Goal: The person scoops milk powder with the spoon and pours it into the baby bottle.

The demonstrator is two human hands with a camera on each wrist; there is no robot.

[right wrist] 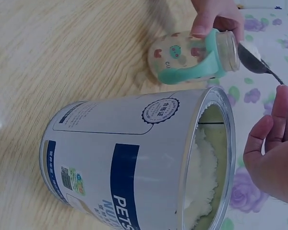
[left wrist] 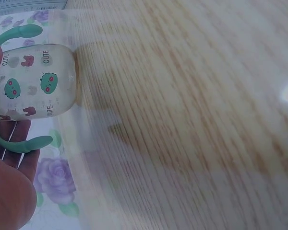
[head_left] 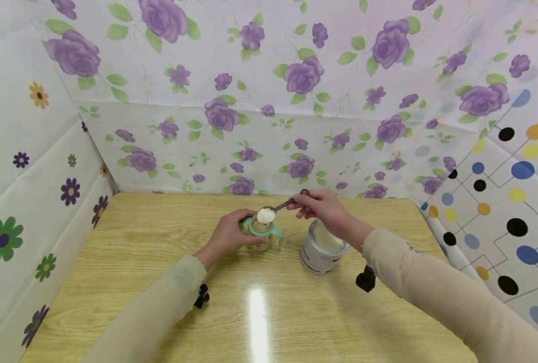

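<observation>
Spoon (head_left: 284, 204): at the bottle's mouth, powder-heaped; long axis slanting, bowl leftward, handle rising right.
Bottle (right wrist: 180, 55): upright on bench (head_left: 296, 317), mouth up.
Left hand (head_left: 231, 232): fingers part-curled round bottle.
Right hand (head_left: 321, 209): fingers pinched on spoon handle.
Tin (head_left: 319, 258): upright, open-topped, right of bottle.

A metal spoon (right wrist: 252, 61) heaped with white powder (head_left: 266, 215) is just above the mouth of an upright, clear, green-handled bottle (left wrist: 61, 84) near an open tin (head_left: 318, 256).
</observation>
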